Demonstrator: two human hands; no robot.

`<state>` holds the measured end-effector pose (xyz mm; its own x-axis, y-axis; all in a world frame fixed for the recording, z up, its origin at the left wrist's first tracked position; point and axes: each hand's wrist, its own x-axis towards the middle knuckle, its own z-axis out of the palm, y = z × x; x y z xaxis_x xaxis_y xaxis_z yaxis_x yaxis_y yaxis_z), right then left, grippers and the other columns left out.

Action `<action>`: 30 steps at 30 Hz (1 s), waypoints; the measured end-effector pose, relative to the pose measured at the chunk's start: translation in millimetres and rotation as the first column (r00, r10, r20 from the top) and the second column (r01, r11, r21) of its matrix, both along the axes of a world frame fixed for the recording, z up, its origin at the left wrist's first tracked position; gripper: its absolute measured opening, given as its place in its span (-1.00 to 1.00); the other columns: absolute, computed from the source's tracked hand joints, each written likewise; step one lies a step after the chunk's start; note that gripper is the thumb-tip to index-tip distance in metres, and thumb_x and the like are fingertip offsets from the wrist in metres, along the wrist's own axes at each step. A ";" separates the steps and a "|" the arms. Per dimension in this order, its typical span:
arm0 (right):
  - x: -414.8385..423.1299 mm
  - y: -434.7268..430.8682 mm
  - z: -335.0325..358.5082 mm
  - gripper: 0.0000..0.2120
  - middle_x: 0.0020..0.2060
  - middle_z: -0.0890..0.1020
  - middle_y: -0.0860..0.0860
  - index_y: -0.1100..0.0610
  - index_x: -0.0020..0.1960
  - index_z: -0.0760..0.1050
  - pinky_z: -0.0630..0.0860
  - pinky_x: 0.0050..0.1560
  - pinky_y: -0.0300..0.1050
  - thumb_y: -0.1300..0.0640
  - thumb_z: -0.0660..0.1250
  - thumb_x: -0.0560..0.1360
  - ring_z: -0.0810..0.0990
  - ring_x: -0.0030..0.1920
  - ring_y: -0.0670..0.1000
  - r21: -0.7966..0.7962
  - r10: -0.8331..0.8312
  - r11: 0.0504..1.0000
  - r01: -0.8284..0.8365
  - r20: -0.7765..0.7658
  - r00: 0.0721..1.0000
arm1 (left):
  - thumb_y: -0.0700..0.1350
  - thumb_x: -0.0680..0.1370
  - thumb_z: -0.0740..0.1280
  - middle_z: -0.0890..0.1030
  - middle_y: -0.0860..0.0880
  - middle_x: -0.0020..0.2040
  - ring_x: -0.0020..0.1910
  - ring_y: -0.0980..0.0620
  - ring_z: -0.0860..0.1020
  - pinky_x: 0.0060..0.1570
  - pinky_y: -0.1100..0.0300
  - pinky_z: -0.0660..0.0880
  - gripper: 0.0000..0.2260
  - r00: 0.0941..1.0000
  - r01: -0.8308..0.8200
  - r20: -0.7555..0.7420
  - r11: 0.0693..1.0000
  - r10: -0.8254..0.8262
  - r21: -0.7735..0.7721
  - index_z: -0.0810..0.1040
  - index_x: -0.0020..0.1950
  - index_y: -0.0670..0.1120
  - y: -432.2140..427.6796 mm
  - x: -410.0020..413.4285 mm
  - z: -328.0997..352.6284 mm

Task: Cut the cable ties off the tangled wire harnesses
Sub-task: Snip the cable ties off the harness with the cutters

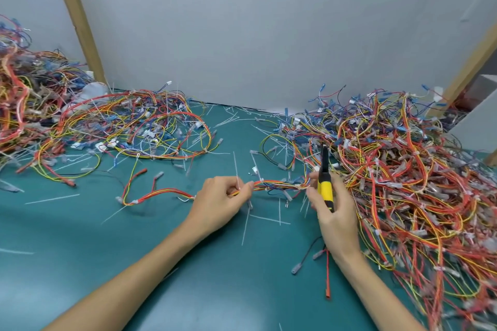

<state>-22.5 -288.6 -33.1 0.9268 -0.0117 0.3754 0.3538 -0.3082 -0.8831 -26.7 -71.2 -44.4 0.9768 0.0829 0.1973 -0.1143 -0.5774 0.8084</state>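
Left hand point(220, 197) pinches wire harness point(274, 185) at its left end; right hand point(332, 212) grips yellow cutters point(325, 180) and the harness's right end, beside right pile point(403, 169) on bench point(134, 250).

Your left hand point(220, 201) pinches the harness point(277, 185) between thumb and fingers. Your right hand point(333, 217), at 3 o'clock from it, grips the cutters point(326, 185) by the yellow handles, with the tip pointing to 12 o'clock. The harness runs from one hand to the other above the mat point(107, 250). One pile point(129, 126) lies at 10 o'clock and a bigger pile point(403, 169) at 3 o'clock. Loose ties point(269, 219) are scattered on the mat.
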 end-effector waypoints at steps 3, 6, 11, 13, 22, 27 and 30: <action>-1.4 1.0 -4.7 -0.86 -0.30 0.53 0.02 -0.02 -0.02 0.49 0.41 -0.22 -0.16 -0.01 0.33 0.44 0.50 -0.27 -0.02 -0.140 -0.013 0.990 0.019 0.043 0.999 | 0.07 0.57 0.32 0.24 0.03 -0.51 -0.43 0.02 0.20 -0.39 0.11 0.16 -0.63 1.000 -0.010 0.010 1.000 0.010 0.027 0.51 -0.36 -0.11 3.0 -1.6 -2.8; -2.5 5.9 -8.6 -0.75 -0.21 0.50 -0.15 -0.05 0.03 0.46 0.31 -0.12 -0.48 -0.01 0.36 0.36 0.49 -0.14 -0.20 -0.347 -0.033 0.934 0.081 0.142 0.989 | 0.06 0.57 0.34 0.23 0.03 -0.51 -0.42 0.04 0.17 -0.42 0.17 0.14 -0.64 0.998 -0.023 0.055 1.000 0.022 0.014 0.48 -0.37 -0.10 5.6 -3.7 -5.8; -6.3 8.4 -10.4 -0.58 -0.08 0.49 -0.12 0.00 0.14 0.59 0.36 0.07 -0.22 -0.03 0.45 0.29 0.45 -0.02 -0.01 -0.553 -0.045 0.811 0.188 0.262 0.964 | 0.01 0.55 0.38 0.22 0.02 -0.51 -0.42 0.05 0.16 -0.41 0.18 0.16 -0.66 0.989 -0.039 0.141 0.999 0.037 0.015 0.46 -0.38 -0.08 6.3 -6.1 -6.7; -8.1 5.4 -7.7 -0.53 -0.09 0.50 -0.11 -0.09 0.16 0.59 0.32 0.02 -0.13 -0.14 0.38 0.27 0.43 -0.04 0.03 -0.654 -0.070 0.701 0.284 0.333 0.940 | 0.01 0.55 0.39 0.23 0.02 -0.53 -0.44 0.06 0.17 -0.42 0.18 0.18 -0.67 0.980 -0.071 0.188 0.997 0.065 0.027 0.48 -0.38 -0.06 5.2 -6.8 -6.7; -19.2 7.6 -5.6 -0.44 -0.07 0.52 0.00 -0.02 0.18 0.60 0.35 -0.03 0.03 -0.21 0.27 0.25 0.44 -0.05 0.12 -0.740 -0.154 0.549 0.389 0.368 0.917 | 0.07 0.52 0.28 0.24 0.05 -0.53 -0.52 -0.01 0.28 -0.55 0.15 0.34 -0.68 0.895 -0.203 0.444 0.919 0.034 0.338 0.50 -0.34 -0.10 0.3 -16.7 -0.9; -20.3 9.6 -6.0 -0.46 -0.09 0.51 0.00 0.01 0.15 0.60 0.35 -0.07 0.03 -0.20 0.29 0.25 0.43 -0.07 0.12 -0.719 -0.148 0.570 0.398 0.386 0.911 | -0.03 0.53 0.32 0.43 0.01 -0.50 -0.53 -0.03 0.41 -0.58 0.13 0.33 -0.74 0.853 -0.188 0.518 0.891 -0.060 0.414 0.50 -0.33 -0.09 -2.5 -20.3 -2.3; -21.2 12.2 -5.5 -0.50 -0.10 0.52 -0.02 0.00 0.15 0.59 0.40 -0.07 0.03 -0.18 0.31 0.27 0.45 -0.07 0.12 -0.722 -0.135 0.585 0.369 0.363 0.922 | -0.03 0.54 0.29 0.49 0.00 -0.48 -0.53 -0.07 0.46 -0.59 0.10 0.37 -0.74 0.840 -0.160 0.528 0.873 -0.125 0.460 0.49 -0.33 -0.09 -6.1 -21.5 -3.5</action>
